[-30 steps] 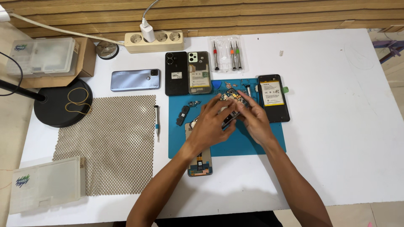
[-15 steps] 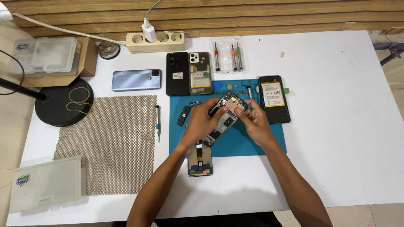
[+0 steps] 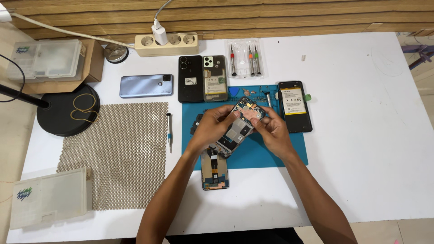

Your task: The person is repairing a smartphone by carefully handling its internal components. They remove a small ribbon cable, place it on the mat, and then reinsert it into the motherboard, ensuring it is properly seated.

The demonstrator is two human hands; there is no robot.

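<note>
Left hand (image 3: 212,126) grips the opened phone frame (image 3: 239,129) by its left edge, lifted and tilted above the blue mat (image 3: 289,153) mid-tabletop. Right hand (image 3: 271,131) pinches at the frame's upper right corner; what its fingertips hold is hidden. Judgement: steady the frame with the left, work gently with the right. Battery-exposed phone (image 3: 294,106) lies at the mat's right edge.

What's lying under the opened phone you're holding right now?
Under the opened phone held by the left hand and right hand is the blue mat. Another opened phone lies partly beneath; its top end is covered.
</note>
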